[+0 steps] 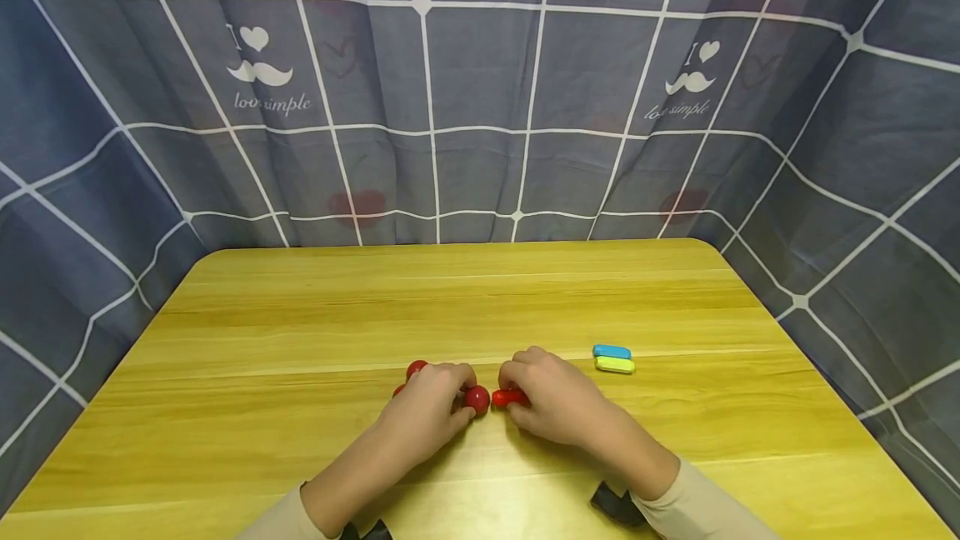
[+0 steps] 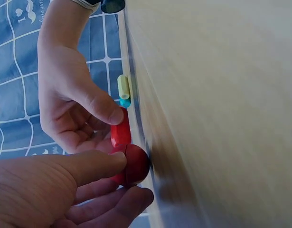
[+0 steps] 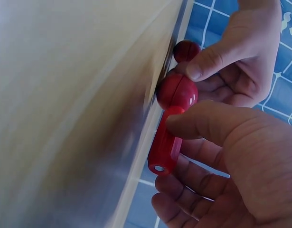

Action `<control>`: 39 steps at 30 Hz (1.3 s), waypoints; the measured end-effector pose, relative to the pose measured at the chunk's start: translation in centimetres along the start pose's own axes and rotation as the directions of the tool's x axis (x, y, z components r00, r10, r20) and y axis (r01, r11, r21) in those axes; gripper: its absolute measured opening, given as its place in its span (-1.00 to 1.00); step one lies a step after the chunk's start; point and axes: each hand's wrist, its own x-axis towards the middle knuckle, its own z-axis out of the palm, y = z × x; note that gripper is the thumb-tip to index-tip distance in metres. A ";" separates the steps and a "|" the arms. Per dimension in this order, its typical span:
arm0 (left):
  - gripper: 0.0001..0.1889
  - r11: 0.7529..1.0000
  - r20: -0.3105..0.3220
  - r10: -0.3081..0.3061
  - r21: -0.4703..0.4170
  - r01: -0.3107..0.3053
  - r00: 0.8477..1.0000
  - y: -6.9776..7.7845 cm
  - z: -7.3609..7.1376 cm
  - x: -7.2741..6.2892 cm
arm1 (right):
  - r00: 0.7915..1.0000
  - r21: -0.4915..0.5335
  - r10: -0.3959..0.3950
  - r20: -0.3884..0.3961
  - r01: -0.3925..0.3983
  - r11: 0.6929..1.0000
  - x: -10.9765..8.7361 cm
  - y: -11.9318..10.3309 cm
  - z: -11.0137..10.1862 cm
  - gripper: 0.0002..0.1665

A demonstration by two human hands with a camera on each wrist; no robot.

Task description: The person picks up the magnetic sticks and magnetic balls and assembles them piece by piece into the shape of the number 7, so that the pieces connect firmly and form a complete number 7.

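My left hand pinches a red ball between thumb and fingers, low over the table. A seam line runs round this ball in the left wrist view. Facing it, my right hand pinches a short red magnetic rod with its thumb and fingers. A round metal tip shows on the free end of the rod in the right wrist view. The other end meets the ball or sits just beside it; I cannot tell which. Further red balls lie just behind my left hand, partly hidden by it.
A blue rod and a yellow-green rod lie side by side on the wooden table, to the right of my right hand. A grey-blue checked curtain stands behind the table's far edge and along both sides.
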 end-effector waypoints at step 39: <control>-0.82 0.998 -0.047 -0.012 -0.068 0.009 0.999 -0.5 -0.1 -2.1 | 0.987 0.273 -0.108 0.115 0.073 0.959 6.9 0.2 1.6 -0.58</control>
